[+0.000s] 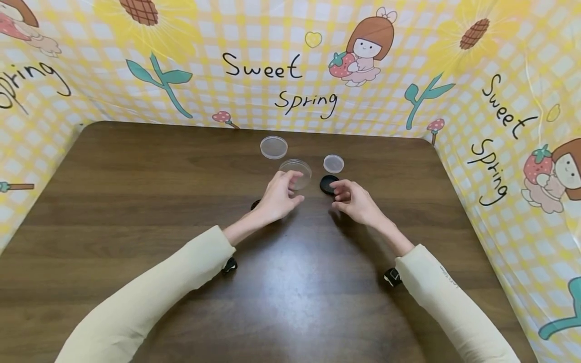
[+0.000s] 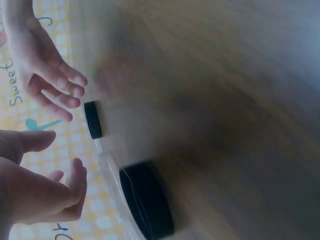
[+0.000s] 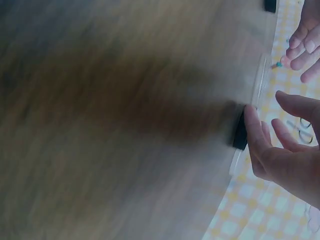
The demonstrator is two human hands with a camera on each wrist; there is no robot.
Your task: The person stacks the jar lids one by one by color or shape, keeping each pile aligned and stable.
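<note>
My left hand (image 1: 278, 195) hangs over the near side of a clear round dish (image 1: 303, 176), fingers bent loosely and thumb apart, with nothing between them. Behind that wrist, a black round piece (image 1: 255, 203) is mostly hidden in the head view; the left wrist view shows it as a thick black ring or lid (image 2: 146, 200). My right hand (image 1: 358, 202) is beside a small black round lid (image 1: 328, 184), its fingertips overlapping the lid's right edge. Thumb and fingers of this hand are also spread apart and hold nothing.
Two more clear round pieces lie farther back on the brown wooden table (image 1: 136, 201): a larger disc (image 1: 274, 147) at left and a smaller one (image 1: 333, 164) at right. A yellow checked cloth (image 1: 254, 30) walls the back and sides.
</note>
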